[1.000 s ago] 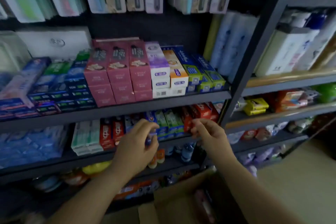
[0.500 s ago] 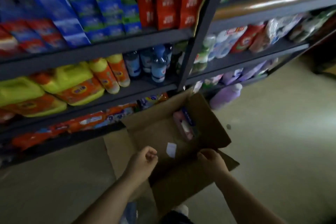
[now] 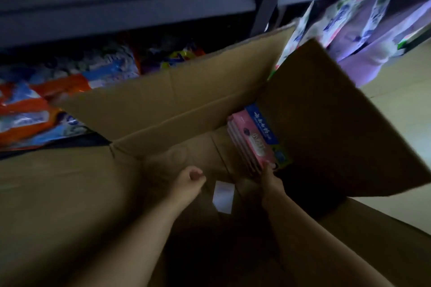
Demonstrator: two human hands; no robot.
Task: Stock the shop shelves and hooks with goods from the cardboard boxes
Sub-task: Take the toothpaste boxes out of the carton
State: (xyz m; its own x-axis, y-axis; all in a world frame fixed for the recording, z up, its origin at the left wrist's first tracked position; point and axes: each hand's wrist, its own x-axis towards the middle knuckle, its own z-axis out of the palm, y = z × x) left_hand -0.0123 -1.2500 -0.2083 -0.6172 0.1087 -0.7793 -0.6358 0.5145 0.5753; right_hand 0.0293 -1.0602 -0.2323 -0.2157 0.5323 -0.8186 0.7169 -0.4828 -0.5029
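Two hands in cardboard box: right hand grips pink cartons.

Open brown cardboard box on floor, flaps up, holding stack of flat pink-and-blue cartons leaning at its right inner wall, small white slip on bottom.

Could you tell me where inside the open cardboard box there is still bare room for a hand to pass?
The box floor is bare between the far wall of the cardboard box and the left hand, apart from a white slip. It is crowded at the right wall, where the pink cartons stand packed together and the right hand reaches them.
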